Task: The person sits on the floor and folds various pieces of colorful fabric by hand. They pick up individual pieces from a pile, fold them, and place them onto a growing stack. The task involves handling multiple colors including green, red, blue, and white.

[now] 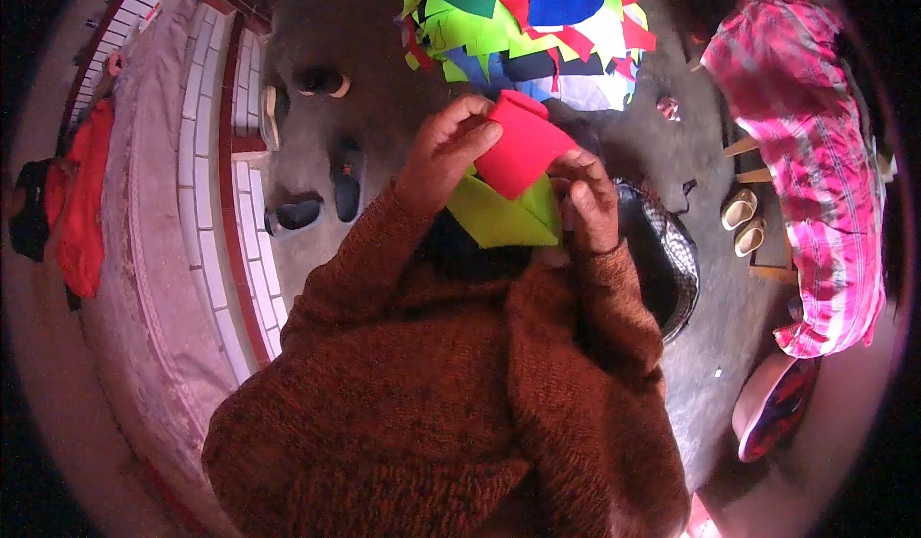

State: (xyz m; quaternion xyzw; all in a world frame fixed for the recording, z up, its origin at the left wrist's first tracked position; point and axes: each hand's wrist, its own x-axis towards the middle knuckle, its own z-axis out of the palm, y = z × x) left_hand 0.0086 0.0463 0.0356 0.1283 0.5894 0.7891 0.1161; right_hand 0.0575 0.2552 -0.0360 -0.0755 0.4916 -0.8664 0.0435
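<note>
Between my hands, in front of my chest, is a red piece of cloth (524,145) with its top edge folded over. My left hand (449,145) pinches its upper left side between thumb and fingers. On the other side, my right hand (590,198) has its curled fingers at the cloth's right corner. Below the red cloth, a yellow-green piece of cloth (504,214) lies over my lap. Just beyond my hands rises a big heap of cloth scraps (528,44) in green, blue, red, white and neon yellow.
A checked bag (676,250) sits on the floor at my right. Dark slippers (295,215) lie to the left, beside a white-tiled ledge (206,154) with a pale cover. Further right are beige shoes (739,212) and a pink plaid cloth (811,154) draped over wooden legs.
</note>
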